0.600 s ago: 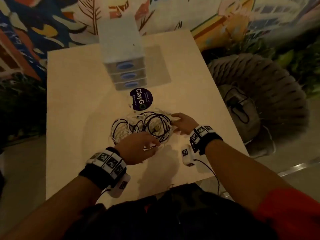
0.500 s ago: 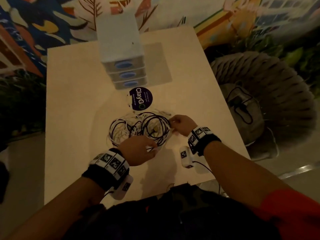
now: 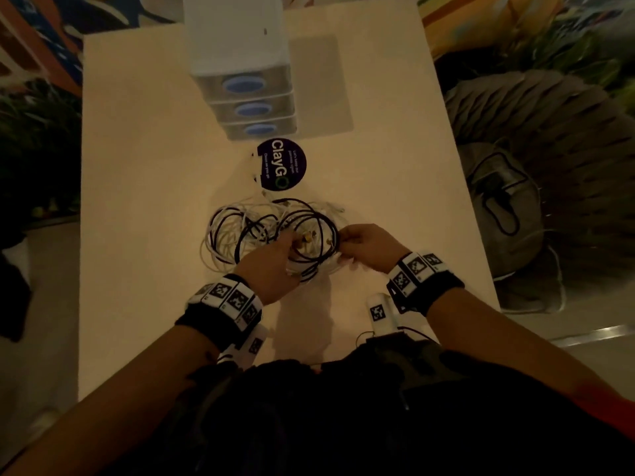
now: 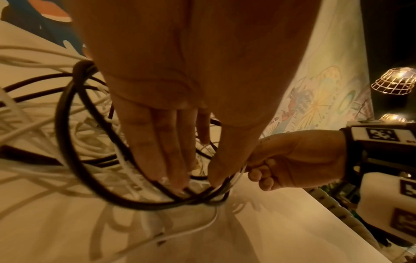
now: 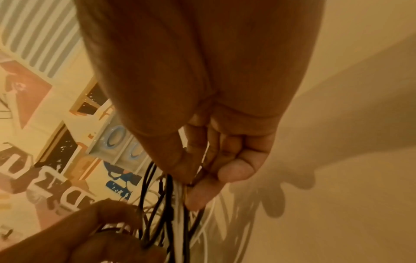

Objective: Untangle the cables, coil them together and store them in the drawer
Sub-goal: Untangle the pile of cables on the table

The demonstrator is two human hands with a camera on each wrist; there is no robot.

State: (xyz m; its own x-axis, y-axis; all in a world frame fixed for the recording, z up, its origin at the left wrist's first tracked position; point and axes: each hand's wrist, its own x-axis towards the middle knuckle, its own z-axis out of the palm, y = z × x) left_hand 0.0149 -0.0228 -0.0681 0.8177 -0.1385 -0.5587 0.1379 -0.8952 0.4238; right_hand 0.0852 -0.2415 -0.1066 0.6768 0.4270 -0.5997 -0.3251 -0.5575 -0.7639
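Observation:
A tangle of black and white cables (image 3: 240, 231) lies mid-table. My left hand (image 3: 292, 242) reaches into it from the near side. In the left wrist view this left hand (image 4: 198, 179) has its fingers (image 4: 157, 160) through a black loop (image 4: 67, 142), thumb against it, pinching the strand. My right hand (image 3: 340, 247) holds the tangle's right edge. Its thumb and fingers (image 5: 191, 179) pinch a bundle of black and white strands (image 5: 178, 204). The white three-drawer unit (image 3: 247, 80) with blue handles stands behind, all drawers closed.
A round purple sticker (image 3: 282, 164) lies between the drawer unit and the cables. The pale table (image 3: 137, 201) has bare surface to the left and right. A wicker chair (image 3: 549, 139) with a grey bag (image 3: 505, 214) stands right of the table.
My left hand has moved forward from the near edge into the black loops. My right hand has drawn in a little and closed on the right-hand strands.

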